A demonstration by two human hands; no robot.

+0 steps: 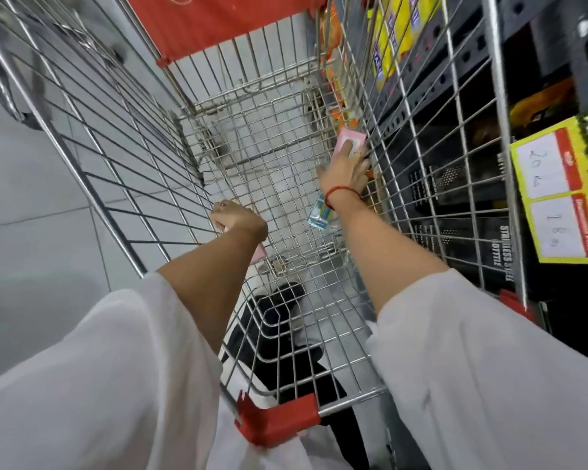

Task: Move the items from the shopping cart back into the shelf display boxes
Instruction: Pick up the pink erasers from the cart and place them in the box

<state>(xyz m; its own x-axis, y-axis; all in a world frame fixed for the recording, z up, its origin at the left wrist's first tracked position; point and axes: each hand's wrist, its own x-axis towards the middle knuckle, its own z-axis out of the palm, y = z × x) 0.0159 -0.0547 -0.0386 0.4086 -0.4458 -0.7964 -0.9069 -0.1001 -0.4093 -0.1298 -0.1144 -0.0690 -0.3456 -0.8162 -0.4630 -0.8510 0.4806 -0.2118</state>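
Observation:
I look down into a wire shopping cart (pixel 123 184). Deep in the cart by its right wall, my right hand (pixel 345 171) lies on a small pink box (pixel 352 140), fingers spread over its near end. My left hand (pixel 233 218) is closed around another pink box (pixel 260 254), of which only a corner shows under the wrist. A light blue box (pixel 319 212) lies on the cart floor between my arms, partly hidden by my right wrist. Orange packets (pixel 333 45) stand along the inside of the right wall.
Dark shelves (pixel 489 157) with black boxes run along the right, just outside the cart wall. A yellow price sign (pixel 557 191) hangs there, and yellow packs (pixel 394 32) sit higher up. The red child-seat flap (pixel 211 25) is at the far end. Grey tiled floor lies to the left.

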